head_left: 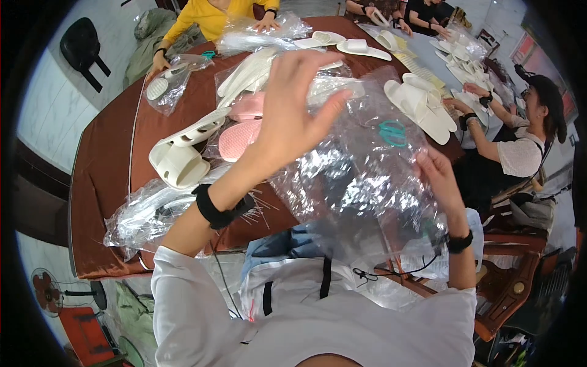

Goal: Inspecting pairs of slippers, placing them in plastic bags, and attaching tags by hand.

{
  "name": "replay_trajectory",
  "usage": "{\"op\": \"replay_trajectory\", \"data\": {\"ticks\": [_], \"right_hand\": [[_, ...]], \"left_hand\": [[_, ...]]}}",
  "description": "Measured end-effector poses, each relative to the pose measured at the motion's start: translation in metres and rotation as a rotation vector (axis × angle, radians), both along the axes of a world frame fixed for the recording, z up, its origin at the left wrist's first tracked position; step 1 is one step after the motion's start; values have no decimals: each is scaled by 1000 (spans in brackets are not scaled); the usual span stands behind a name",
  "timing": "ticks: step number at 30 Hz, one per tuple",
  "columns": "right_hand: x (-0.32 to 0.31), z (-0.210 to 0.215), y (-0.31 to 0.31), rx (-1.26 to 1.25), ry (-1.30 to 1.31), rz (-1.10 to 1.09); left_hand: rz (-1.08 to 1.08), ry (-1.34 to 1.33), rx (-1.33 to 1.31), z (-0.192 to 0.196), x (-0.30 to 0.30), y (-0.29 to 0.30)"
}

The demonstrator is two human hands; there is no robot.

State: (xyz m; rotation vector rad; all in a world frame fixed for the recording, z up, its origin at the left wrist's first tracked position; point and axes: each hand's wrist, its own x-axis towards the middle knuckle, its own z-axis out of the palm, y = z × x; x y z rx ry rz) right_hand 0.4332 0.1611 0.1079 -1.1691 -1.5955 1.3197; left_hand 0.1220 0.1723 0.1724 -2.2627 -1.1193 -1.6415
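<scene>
My left hand (299,107) is raised over the table, thumb and fingers apart, near the top of a large clear plastic bag (361,177). My right hand (441,174) pinches the right edge of that bag, which hangs wide and wrinkled in front of me. Turquoise-handled scissors (392,133) show at the bag's upper right; whether they lie under the film I cannot tell. Pink slippers (240,139) in clear film lie left of the bag, partly behind my left wrist. White slippers (180,162) are left of them, and another white pair (420,105) is beyond my right hand.
Crumpled clear bags (150,217) and thin white ties (263,208) lie at the near left of the brown-covered table (101,159). Across it, a person in yellow (211,21) handles film. Another person (516,128) sits at the right, near more white slippers (461,64).
</scene>
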Motion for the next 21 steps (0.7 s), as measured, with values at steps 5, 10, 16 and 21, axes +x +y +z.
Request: {"op": "replay_trajectory", "data": {"ticks": [5, 10, 16, 21], "right_hand": [[51, -18, 78, 42, -170, -28], [84, -52, 140, 58, -216, -11], [102, -73, 174, 101, -304, 30], [77, -45, 157, -346, 97, -154]], "left_hand": [[-120, 271, -34, -21, 37, -10], [-138, 503, -264, -79, 62, 1], [-46, 680, -452, -137, 70, 28], [-10, 720, -615, -161, 67, 40]]}}
